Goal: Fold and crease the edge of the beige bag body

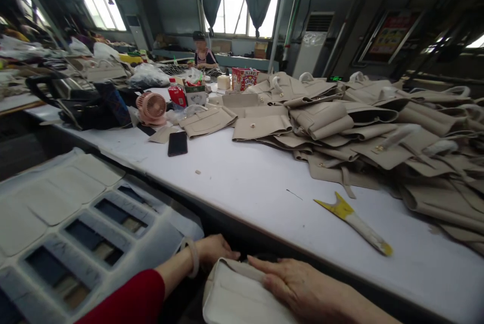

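Observation:
A boxy beige leather bag (pixel 236 291) is close to me at the bottom of the view, below the table's near edge; its lower part is cut off by the frame. My right hand (pixel 297 283) lies over its right side, thumb and fingers gripping it. At the far left edge of the bag, my left hand (pixel 215 252) is closed with fingers curled against that edge; the fingertips are partly hidden. A pale bangle (pixel 193 258) circles the left wrist, below a red sleeve (pixel 132 299).
A white table (pixel 242 182) carries a large heap of beige bag pieces (pixel 313 117), a yellow-ended tool (pixel 353 223), a black phone (pixel 177 143), a pink fan (pixel 152 108) and a red-labelled bottle (pixel 177 94). White moulded trays (pixel 98 243) stand left. Another person (pixel 204 56) sits farther back.

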Available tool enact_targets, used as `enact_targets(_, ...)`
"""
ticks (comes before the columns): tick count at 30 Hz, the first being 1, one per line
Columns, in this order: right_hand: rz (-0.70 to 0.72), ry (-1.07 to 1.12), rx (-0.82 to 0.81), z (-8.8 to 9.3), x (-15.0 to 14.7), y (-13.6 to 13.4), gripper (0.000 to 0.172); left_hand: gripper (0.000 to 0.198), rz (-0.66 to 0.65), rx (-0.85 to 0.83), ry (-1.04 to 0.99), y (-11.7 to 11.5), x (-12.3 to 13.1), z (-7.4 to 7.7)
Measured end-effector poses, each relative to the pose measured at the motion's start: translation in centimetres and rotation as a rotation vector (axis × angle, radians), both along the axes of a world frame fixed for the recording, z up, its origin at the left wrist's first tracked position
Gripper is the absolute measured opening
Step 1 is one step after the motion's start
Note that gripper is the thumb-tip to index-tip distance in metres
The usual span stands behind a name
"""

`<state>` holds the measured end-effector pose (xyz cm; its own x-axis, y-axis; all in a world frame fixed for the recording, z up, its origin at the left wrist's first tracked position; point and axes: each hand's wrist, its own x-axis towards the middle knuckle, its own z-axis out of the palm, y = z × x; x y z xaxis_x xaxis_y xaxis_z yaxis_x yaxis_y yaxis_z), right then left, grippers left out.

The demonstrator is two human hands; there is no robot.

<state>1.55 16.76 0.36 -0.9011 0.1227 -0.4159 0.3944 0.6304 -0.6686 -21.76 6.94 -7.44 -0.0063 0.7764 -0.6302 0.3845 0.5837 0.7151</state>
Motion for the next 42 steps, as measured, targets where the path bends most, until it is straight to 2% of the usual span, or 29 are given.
enact_targets(2,-0.03,-0.04,-0.014,0.2,1.7,0.5,0.047,0.05,-0.022,0.013,-0.05,0.3,-1.0,2.1)
enact_targets(5,-0.062,-0.081,-0.049,1.0,3.8,1.3,0.045,0.039,-0.089,0.022,-0.166,0.3,-1.3,5.5)
enact_targets(8,-0.104,-0.129,-0.082,1.6,5.4,1.9,0.043,0.041,-0.144,-0.024,-0.207,0.0,-0.8,7.4)
enact_targets(10,-0.128,-0.154,-0.103,1.8,6.0,2.2,0.043,0.04,-0.156,-0.055,-0.211,0.0,-0.6,7.5)
enact_targets(13,-0.146,-0.18,-0.106,1.9,5.9,2.4,0.044,0.041,-0.18,-0.099,-0.199,0.5,-0.7,7.0)
enact_targets(22,-0.04,-0.189,-0.05,1.0,1.6,1.5,0.049,0.025,-0.37,-0.064,-0.098,1.8,-0.7,6.6)
enact_targets(27,0.018,-0.179,-0.02,0.6,-0.8,0.7,0.051,0.034,-0.448,0.006,-0.014,2.2,-0.4,6.0)
enact_targets(31,-0.077,-0.043,0.055,1.1,-1.5,-0.1,0.044,0.051,-0.388,0.139,0.189,1.4,0.2,6.6)
enact_targets(32,-0.137,0.016,0.083,1.3,-1.1,-0.4,0.042,0.054,-0.352,0.21,0.273,0.8,0.5,7.0)
enact_targets(34,-0.314,0.141,0.155,1.6,0.9,-1.2,0.043,0.045,-0.286,0.376,0.43,-0.7,1.7,7.6)
enact_targets(36,-0.693,0.35,0.194,1.0,4.2,-2.8,0.047,0.026,-0.263,0.528,0.501,-2.5,3.6,7.8)
enact_targets(37,-0.966,0.479,0.163,0.1,6.2,-3.8,0.049,0.016,-0.262,0.598,0.505,-3.4,4.7,7.8)
enact_targets(38,-1.282,0.628,0.098,-1.3,8.0,-5.1,0.047,0.009,-0.27,0.66,0.491,-4.3,6.0,7.7)
enact_targets(40,-1.843,0.759,-0.271,-4.9,10.9,-8.0,0.05,0.005,-0.286,0.754,0.432,-5.5,8.8,7.4)
enact_targets(42,-2.001,0.685,-0.496,-9.1,11.9,-11.0,0.058,0.005,-0.28,0.801,0.381,-5.9,11.4,7.0)
